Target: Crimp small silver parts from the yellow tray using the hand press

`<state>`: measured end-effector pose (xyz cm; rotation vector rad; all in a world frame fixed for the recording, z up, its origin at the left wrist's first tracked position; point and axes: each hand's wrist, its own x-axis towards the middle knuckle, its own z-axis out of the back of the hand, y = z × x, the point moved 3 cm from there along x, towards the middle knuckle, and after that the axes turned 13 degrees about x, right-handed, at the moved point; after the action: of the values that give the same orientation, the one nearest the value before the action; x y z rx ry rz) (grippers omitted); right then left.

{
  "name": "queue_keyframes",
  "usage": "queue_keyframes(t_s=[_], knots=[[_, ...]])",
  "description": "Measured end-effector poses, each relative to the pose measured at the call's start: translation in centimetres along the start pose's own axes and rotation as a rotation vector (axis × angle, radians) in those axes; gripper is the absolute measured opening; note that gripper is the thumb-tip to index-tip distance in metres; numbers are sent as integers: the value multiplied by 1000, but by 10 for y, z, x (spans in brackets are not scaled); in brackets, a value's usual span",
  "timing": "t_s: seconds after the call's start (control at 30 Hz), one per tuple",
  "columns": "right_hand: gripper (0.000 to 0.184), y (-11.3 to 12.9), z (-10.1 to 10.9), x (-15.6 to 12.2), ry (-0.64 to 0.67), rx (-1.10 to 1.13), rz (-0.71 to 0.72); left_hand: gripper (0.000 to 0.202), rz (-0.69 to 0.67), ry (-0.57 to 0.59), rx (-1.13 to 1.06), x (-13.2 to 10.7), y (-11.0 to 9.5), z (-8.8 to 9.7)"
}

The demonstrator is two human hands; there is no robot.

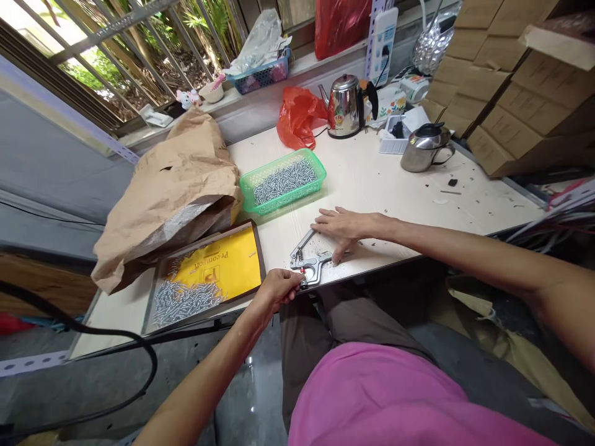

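A grey metal hand tool (pixel 316 263) with two spread handles and a spring lies at the table's front edge. My left hand (pixel 282 287) is closed in a pinch at the tool's head, beside a small red and black part; what sits between the fingertips is too small to make out. My right hand (pixel 341 229) rests with fingers spread over the handle ends, the thumb near the lower handle. Left of the tool, a shallow tray (pixel 255 248) with a yellow sheet holds many small silvery metal pins (pixel 186 303). Behind it, a green basket (pixel 283 207) holds more such pieces.
A large brown paper bag (pixel 171 167) lies at the left. Along the back are a red plastic bag (pixel 300 118), a steel kettle (pixel 343 111) and a metal pot (pixel 421 152). Cardboard boxes (pixel 520 99) are stacked at the right. A black cable (pixel 111 332) loops at lower left.
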<state>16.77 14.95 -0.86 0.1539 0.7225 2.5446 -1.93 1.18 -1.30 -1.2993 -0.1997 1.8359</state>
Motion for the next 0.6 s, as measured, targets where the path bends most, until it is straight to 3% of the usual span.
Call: queue_keyframes(t_s=[0.27,0.33,0.4,0.5,0.6], knots=[[58,23,-2,-8,14,-140,-55,35,25,-30,72,-1,1,-1],[48,30,-2,-13,17,-179,-69,36,-7,-104,186,-5,0,1],[40,34,-2,-18,29,-197,-85,34,-107,-295,389,-11,-5,4],[35,39,-2,-22,55,-212,-82,22,-371,-557,679,-19,-23,0],[35,40,-2,-25,54,-212,-55,35,-643,-573,884,-12,-44,-13]])
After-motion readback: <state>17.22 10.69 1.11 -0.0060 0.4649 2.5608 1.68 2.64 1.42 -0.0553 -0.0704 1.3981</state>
